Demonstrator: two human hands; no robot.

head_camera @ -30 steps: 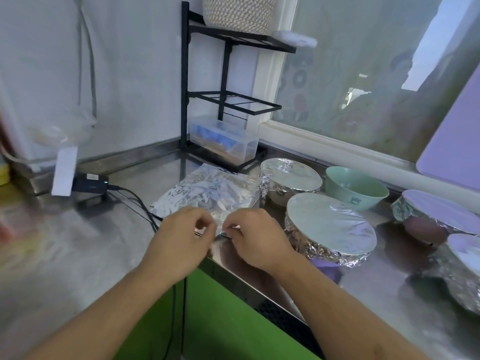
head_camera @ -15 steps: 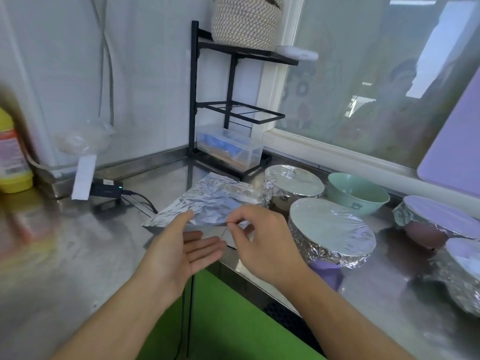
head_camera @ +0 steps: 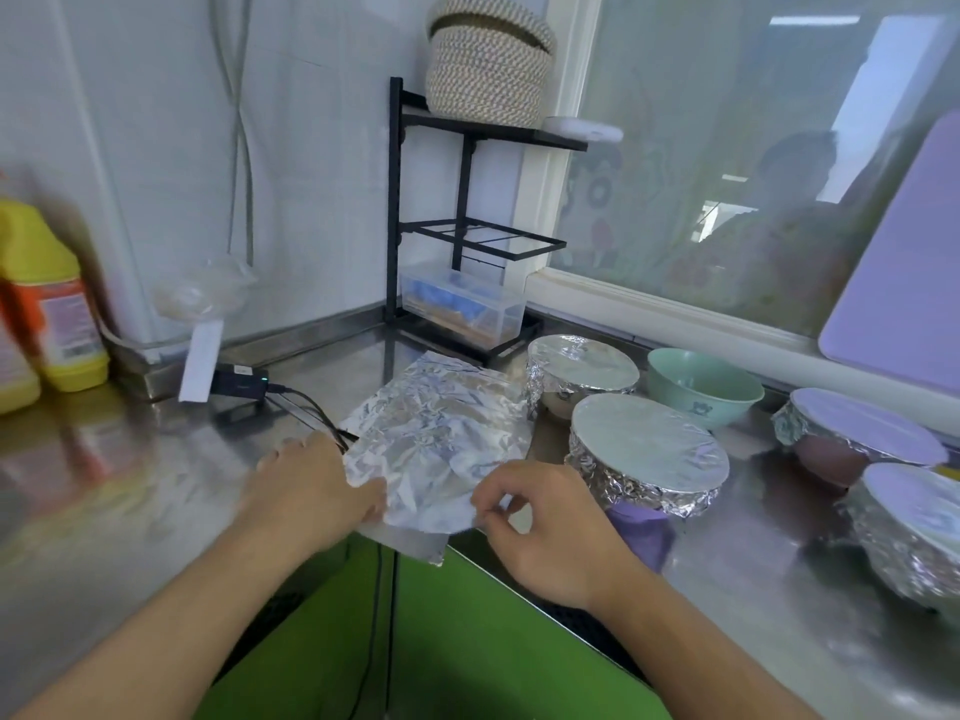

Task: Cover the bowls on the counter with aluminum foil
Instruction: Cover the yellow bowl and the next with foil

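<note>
A crumpled sheet of aluminum foil [head_camera: 436, 439] lies on the steel counter [head_camera: 156, 485], its near edge raised at the counter's front corner. My left hand [head_camera: 311, 485] holds the sheet's near left edge, fingertips hidden at the foil. My right hand [head_camera: 545, 527] pinches the near right edge between thumb and forefinger. One green bowl [head_camera: 701, 387] stands uncovered by the window. Foil covers a small bowl [head_camera: 582, 371], a wide bowl [head_camera: 649, 449], a purple bowl [head_camera: 862, 433] and another bowl [head_camera: 919, 527] at the far right.
A black rack [head_camera: 467, 241] in the corner carries a woven basket [head_camera: 488, 70] and has a clear box [head_camera: 462, 309] beneath it. A black adapter with cable [head_camera: 244, 384] lies left of the foil. Yellow bottles [head_camera: 47, 304] stand far left. A purple board [head_camera: 904, 272] leans at the window.
My left hand has gone from open and palm-up to holding the foil's left edge. The foil's near edge has come toward the counter's front corner, and my right hand has moved right along it.
</note>
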